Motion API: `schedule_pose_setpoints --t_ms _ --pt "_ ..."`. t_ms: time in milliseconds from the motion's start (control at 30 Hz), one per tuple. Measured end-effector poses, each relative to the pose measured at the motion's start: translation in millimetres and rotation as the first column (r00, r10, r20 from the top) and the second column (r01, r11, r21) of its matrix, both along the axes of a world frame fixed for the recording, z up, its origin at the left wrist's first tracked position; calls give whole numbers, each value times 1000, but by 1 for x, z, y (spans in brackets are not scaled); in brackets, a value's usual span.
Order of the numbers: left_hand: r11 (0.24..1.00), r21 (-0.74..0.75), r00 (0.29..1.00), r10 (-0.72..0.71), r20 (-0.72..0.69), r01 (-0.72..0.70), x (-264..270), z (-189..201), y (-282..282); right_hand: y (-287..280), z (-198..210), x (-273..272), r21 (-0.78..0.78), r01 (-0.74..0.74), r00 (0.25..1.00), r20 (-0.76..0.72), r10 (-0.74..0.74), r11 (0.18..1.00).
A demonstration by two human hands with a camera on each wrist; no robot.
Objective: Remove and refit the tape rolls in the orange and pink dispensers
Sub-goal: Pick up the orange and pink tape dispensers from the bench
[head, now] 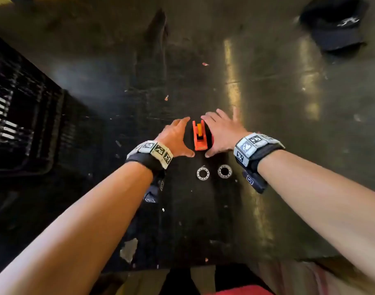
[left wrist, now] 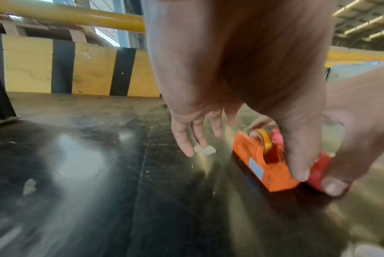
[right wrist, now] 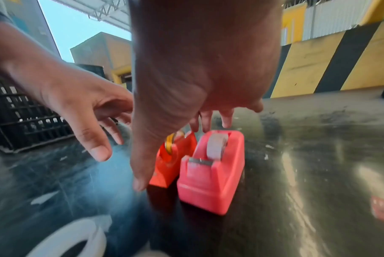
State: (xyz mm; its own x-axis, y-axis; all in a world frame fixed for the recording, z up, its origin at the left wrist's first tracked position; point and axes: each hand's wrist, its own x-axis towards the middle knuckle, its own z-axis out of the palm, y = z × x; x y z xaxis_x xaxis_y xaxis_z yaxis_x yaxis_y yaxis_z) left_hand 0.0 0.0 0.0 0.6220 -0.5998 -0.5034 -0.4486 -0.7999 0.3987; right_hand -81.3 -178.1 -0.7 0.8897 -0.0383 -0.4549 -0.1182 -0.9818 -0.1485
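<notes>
The orange dispenser (head: 200, 135) (left wrist: 261, 161) (right wrist: 171, 161) stands on the dark table (head: 182, 209) with a yellow-cored roll (right wrist: 171, 140) in it. The pink dispenser (right wrist: 211, 173) (left wrist: 318, 172) stands right beside it, holding a pale roll (right wrist: 216, 146). My left hand (head: 182, 136) (left wrist: 241, 147) is open just left of the orange one. Open too, my right hand (head: 216, 135) (right wrist: 182, 156) hovers over the pink one and hides it in the head view. Whether either hand touches a dispenser I cannot tell. Two clear tape rolls (head: 203, 173) (head: 224, 171) lie flat near my wrists.
A black slatted crate (head: 18, 116) (right wrist: 21, 113) stands at the table's left. A dark cap (head: 335, 24) lies far right. A yellow-and-black striped barrier (left wrist: 76, 69) runs along the far edge. Small scraps (head: 129, 250) dot the scuffed surface.
</notes>
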Motion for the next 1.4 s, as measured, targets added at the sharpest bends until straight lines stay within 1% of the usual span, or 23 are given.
schedule_pose_setpoints --t_ms 67,133,233,300,367,466,633,733,800,833,866,933,1000,1100,1200,1266,1333,1366,1399 --pt "999 37 1000 -29 8 28 1 -6 -4 2 -1 4 -11 -12 999 31 12 1000" --pt "998 47 999 -34 -3 34 -2 -10 -3 2 -6 3 31 17 996 92 -20 999" --pt "996 -87 1000 -13 13 14 -4 -10 1 1 -6 -4 217 50 978 186 -91 975" --pt "987 -160 999 -4 36 10 -5 -4 7 0 0 -11 368 60 962 227 -152 928" --pt "978 -209 999 -17 45 26 -7 4 12 2 7 -18 458 68 951 240 -197 886" --pt "974 -224 1000 -28 8 29 -10 17 18 2 9 -24 520 97 958 181 -221 848" --pt "979 -201 998 -51 -38 43 -15 23 29 12 7 -34 606 138 968 86 -236 784" --pt "981 -194 999 -35 -41 26 -17 23 37 12 5 -39 603 166 967 55 -248 780" --pt "986 -166 1000 12 -27 -16 -14 20 47 5 5 -42 580 190 963 46 -265 792" --pt "990 -137 999 34 4 -33 -11 19 54 2 6 -43 566 194 962 51 -269 801" --pt "995 -87 998 46 50 -42 -9 17 61 -1 6 -44 554 199 961 53 -272 809" --pt "997 64 987 41 155 -52 -8 12 72 -3 7 -46 534 203 961 51 -272 821" --pt "981 176 977 48 206 -85 -12 9 76 -2 6 -46 522 199 965 43 -259 829" --pt "956 259 971 79 227 -138 -20 1 74 1 3 -48 514 189 969 38 -242 837" --pt "938 307 977 106 184 -159 -23 -2 73 5 1 -50 514 175 973 39 -226 840" --pt "956 247 974 112 199 -160 -24 3 68 7 2 -50 500 166 972 60 -225 850" --pt "985 82 956 127 265 -154 -23 14 58 7 5 -50 491 152 971 89 -223 858" --pt "987 -27 956 161 246 -159 -22 21 51 7 8 -49 491 150 970 95 -223 858" --pt "975 -137 966 197 166 -175 -21 30 43 8 10 -48 493 146 970 98 -222 858"
